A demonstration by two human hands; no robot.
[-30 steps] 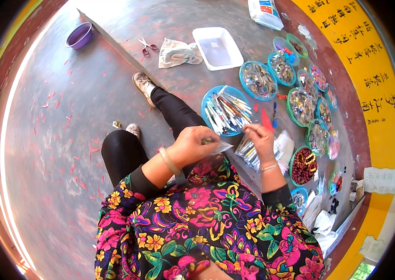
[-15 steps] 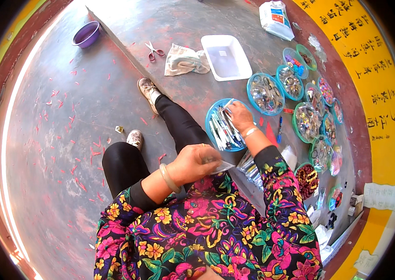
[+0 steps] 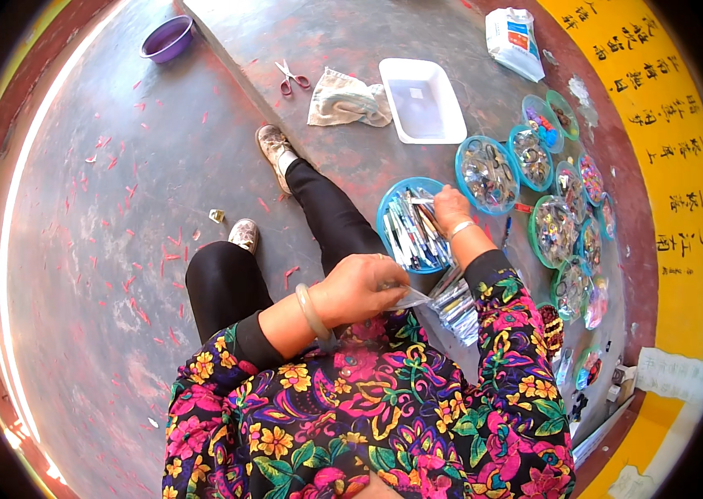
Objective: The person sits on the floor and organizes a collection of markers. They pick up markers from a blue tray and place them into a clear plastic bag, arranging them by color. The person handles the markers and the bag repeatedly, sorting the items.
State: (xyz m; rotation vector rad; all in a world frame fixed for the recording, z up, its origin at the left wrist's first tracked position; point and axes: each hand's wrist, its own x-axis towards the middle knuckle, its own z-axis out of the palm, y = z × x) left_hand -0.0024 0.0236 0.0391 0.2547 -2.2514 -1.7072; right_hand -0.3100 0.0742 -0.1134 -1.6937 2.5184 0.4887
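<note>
I sit on a grey floor in a flowered top and black trousers. My left hand [image 3: 364, 289] is closed on a small clear plastic packet [image 3: 409, 297] held over my lap. My right hand [image 3: 449, 208] reaches forward into a blue round tray [image 3: 390, 205] filled with pens and slim packets, fingers touching a pen at its far edge. A loose pile of clear packets [image 3: 455, 308] lies on the floor just beside my right forearm.
Several more round trays [image 3: 488, 173] of small items curve along the right. A white rectangular tray [image 3: 422, 100], a crumpled cloth [image 3: 347, 100], red scissors [image 3: 291, 76], a white bag [image 3: 513, 40] and a purple bowl [image 3: 168, 39] lie farther out. Red scraps dot the floor.
My right hand left the packet near my left hand and stretched out to the blue tray of pens. My left hand stayed over my lap with the packet.
</note>
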